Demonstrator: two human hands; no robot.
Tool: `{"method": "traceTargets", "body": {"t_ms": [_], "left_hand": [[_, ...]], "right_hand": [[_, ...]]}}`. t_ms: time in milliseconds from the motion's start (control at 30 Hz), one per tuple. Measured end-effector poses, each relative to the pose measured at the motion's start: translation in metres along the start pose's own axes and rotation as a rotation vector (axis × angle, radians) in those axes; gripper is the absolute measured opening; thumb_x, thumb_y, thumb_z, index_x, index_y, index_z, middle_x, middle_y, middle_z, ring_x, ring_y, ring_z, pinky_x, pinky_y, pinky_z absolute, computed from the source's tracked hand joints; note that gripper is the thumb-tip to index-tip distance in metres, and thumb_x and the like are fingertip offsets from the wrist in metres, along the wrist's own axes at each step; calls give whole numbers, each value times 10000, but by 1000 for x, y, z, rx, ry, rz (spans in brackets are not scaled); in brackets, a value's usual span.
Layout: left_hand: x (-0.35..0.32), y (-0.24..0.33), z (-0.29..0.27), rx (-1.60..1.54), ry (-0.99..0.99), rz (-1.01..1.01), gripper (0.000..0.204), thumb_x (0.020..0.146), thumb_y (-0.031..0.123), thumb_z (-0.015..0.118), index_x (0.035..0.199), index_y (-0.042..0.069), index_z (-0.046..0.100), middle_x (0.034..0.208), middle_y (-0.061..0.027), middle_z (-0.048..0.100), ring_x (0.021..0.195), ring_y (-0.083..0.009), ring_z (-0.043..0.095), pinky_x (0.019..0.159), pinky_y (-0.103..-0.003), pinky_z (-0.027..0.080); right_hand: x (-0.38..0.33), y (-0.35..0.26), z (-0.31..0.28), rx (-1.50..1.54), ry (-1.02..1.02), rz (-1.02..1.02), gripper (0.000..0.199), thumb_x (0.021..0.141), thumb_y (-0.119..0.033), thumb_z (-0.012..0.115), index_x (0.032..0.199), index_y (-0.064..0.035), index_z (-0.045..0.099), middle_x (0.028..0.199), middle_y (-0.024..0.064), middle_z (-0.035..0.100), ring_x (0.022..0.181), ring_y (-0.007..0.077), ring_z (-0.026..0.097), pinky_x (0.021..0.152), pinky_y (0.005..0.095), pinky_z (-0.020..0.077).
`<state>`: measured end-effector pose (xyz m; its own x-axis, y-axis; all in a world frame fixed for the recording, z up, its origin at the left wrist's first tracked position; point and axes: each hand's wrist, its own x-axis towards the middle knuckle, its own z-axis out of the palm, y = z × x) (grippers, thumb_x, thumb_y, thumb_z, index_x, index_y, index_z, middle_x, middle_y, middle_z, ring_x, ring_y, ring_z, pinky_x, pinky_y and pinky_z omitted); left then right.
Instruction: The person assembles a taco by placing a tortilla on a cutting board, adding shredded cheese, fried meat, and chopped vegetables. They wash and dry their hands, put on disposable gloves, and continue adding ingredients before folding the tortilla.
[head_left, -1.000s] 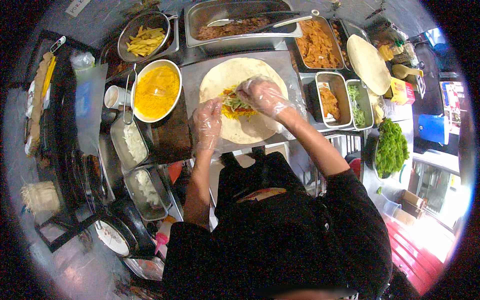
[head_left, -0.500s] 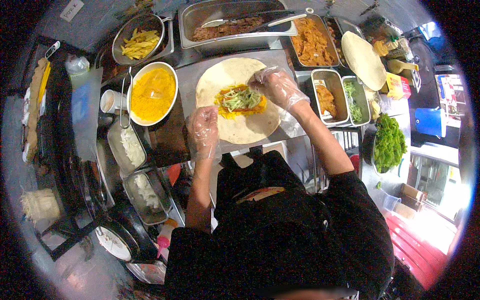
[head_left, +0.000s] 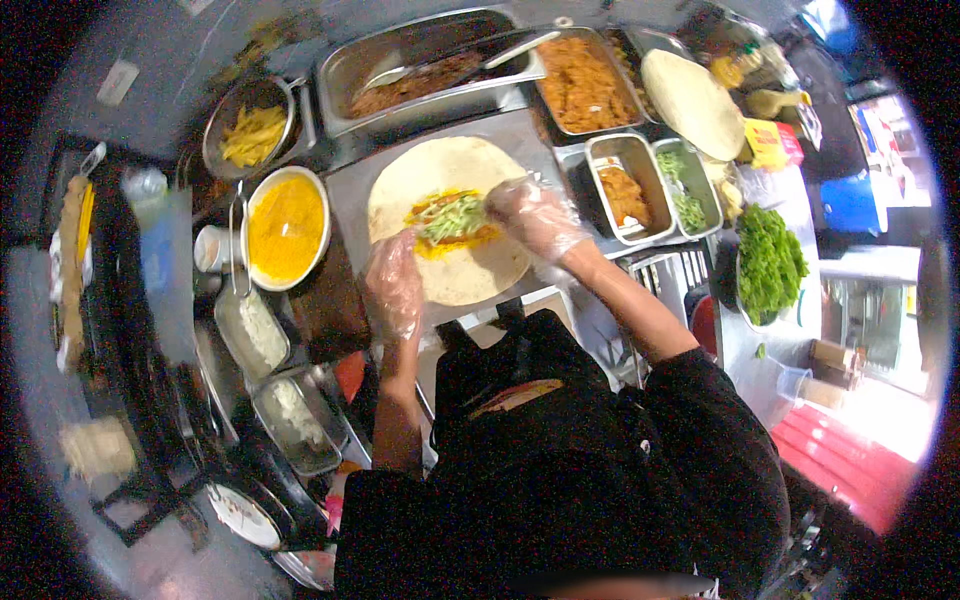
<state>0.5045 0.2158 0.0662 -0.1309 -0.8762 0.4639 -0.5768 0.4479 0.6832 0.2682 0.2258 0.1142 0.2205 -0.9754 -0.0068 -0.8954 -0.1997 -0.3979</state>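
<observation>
A large round flour tortilla (head_left: 465, 284) lies flat on the metal work surface. Across its middle runs a strip of filling (head_left: 448, 219): yellow rice or shreds, something orange-brown, and pale green shreds on top. Both my hands wear clear plastic gloves. My left hand (head_left: 397, 278) is over the tortilla's left edge, fingers curled together, their tips close to the left end of the filling. At the filling's right end, my right hand (head_left: 532, 213) has its fingers closed and pointing inward over the tortilla. What either hand pinches, if anything, is hidden.
Beyond the tortilla stand a deep pan of browned meat (head_left: 420, 90) with tongs and a tray of orange meat (head_left: 588, 85). A yellow-filled bowl (head_left: 286, 228) stands left. Rightward are a shredded-greens tray (head_left: 684, 190), stacked tortillas (head_left: 692, 103) and lettuce (head_left: 770, 262).
The whole view has shifted and tilted slightly. Against the tortilla, my left hand has edged rightward to the filling, and my right hand has come a little nearer to me.
</observation>
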Motion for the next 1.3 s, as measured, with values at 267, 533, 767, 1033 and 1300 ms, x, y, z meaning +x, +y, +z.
{"method": "traceTargets", "body": {"t_ms": [267, 533, 767, 1033, 1300], "left_hand": [[12, 40, 2, 69, -176, -95, 130, 933, 118, 576, 974, 34, 666, 946, -158, 656, 868, -321, 633, 772, -395, 511], [7, 10, 39, 13, 164, -15, 111, 809, -25, 595, 774, -1, 492, 767, -132, 487, 686, -293, 492, 659, -414, 432], [20, 47, 35, -183, 79, -208, 231, 890, 9, 563, 687, 1, 452, 611, -101, 421, 579, -181, 439, 557, -343, 399], [34, 69, -6, 448, -179, 392, 300, 964, 135, 470, 1189, 9, 622, 1203, -191, 628, 1179, -347, 559, 1009, -427, 439], [25, 83, -18, 120, 156, 97, 115, 884, 177, 642, 916, 81, 696, 919, -103, 704, 826, -297, 673, 717, -411, 536]], "right_hand": [[-6, -9, -5, -204, -148, 17, 226, 802, -160, 584, 1003, -83, 653, 951, 131, 680, 924, 290, 666, 739, 390, 550], [-4, 25, 46, 152, 450, -110, 145, 786, -100, 606, 838, -28, 492, 782, 146, 510, 725, 344, 554, 633, 449, 456], [3, -4, -47, 463, 471, -272, 137, 746, 48, 568, 718, -5, 445, 727, 168, 526, 670, 362, 543, 604, 431, 420], [27, 43, 5, -40, 25, -281, 275, 848, -47, 539, 1106, -53, 632, 873, 181, 675, 774, 329, 680, 631, 446, 543], [28, 10, -46, 171, 293, -344, 318, 887, -32, 529, 1178, -64, 653, 1107, 187, 678, 1009, 325, 659, 874, 396, 508]]}}
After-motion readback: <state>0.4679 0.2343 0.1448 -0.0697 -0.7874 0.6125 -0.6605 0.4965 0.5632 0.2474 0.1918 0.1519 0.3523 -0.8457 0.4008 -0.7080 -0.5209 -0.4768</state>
